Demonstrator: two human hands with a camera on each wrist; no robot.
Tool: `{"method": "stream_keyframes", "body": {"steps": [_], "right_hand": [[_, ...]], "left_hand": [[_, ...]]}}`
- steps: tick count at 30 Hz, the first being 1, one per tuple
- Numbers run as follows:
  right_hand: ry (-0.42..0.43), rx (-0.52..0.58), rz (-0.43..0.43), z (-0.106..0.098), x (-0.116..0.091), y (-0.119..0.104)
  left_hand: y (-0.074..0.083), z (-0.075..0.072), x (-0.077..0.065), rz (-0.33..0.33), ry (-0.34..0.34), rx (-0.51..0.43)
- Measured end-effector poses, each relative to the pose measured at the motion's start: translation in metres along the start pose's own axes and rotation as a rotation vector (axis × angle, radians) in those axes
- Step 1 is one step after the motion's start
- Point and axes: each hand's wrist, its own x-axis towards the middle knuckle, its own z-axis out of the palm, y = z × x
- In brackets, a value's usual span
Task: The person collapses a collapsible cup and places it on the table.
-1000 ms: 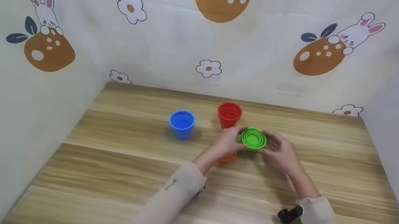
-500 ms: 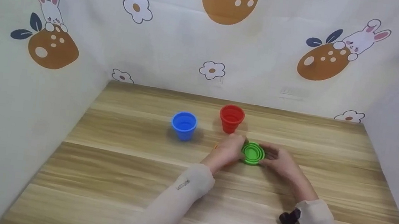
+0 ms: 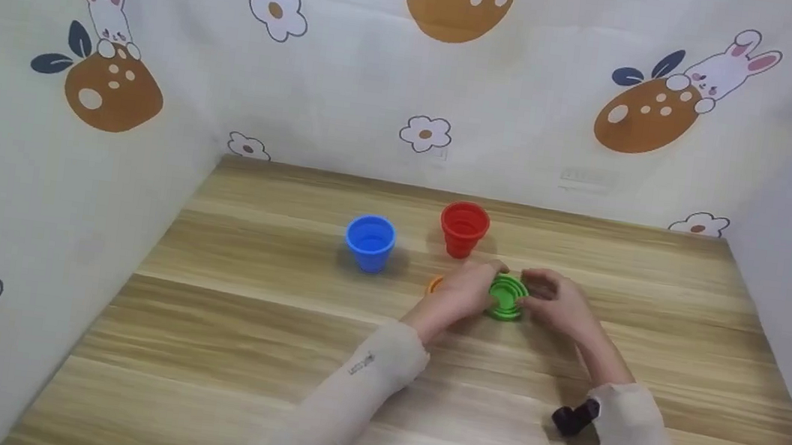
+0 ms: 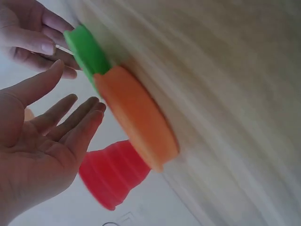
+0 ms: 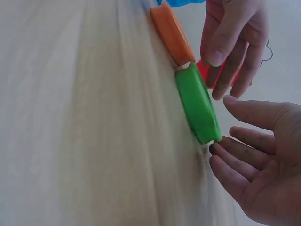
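A green collapsible cup [image 3: 506, 297], folded down to a flat ring, lies on the table. Right beside it lies a flattened orange cup [image 4: 136, 117], mostly hidden behind my left hand in the head view. My left hand [image 3: 465, 290] hovers over the two cups, its fingers loosely spread and holding nothing in the left wrist view. At the other side of the green cup is my right hand [image 3: 563, 307]. Its fingers are relaxed, with the fingertips [image 5: 214, 149] right at the green rim in the right wrist view.
A blue cup [image 3: 370, 243] stands at full height to the left of the hands. Behind them stands a red cup [image 3: 464, 229], also extended. A patterned wall cloth [image 3: 336, 94] borders the wooden table [image 3: 214, 351] at the back and sides.
Both hands have come down with the green cup, from raised between them to lying on the table beside the orange one. Their fingers have since loosened from it.
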Motion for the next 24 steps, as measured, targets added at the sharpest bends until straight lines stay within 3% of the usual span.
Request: {"method": "stream_keyframes", "body": {"steps": [3,6,9,12,17,20,24], "right_hand": [[0.040,0.010,-0.017,0.002,0.008,-0.010],[0.070,0.018,-0.006,0.007,0.017,-0.021],[0.101,0.054,-0.011,0.015,0.028,-0.030],[0.139,0.113,-0.032,0.023,0.039,-0.036],[0.180,0.178,-0.040,0.035,0.054,-0.041],[0.196,0.217,-0.038,0.042,0.061,-0.041],[0.202,0.237,-0.035,0.049,0.069,-0.041]], "left_hand": [[-0.001,-0.013,-0.004,0.051,0.081,-0.085],[-0.007,-0.027,-0.006,0.084,0.230,-0.170],[-0.016,-0.038,-0.007,0.088,0.393,-0.246],[-0.026,-0.045,-0.005,0.075,0.498,-0.330],[-0.042,-0.044,0.003,0.037,0.518,-0.462],[-0.049,-0.039,0.010,-0.001,0.491,-0.527],[-0.054,-0.034,0.017,-0.099,0.436,-0.546]]}}
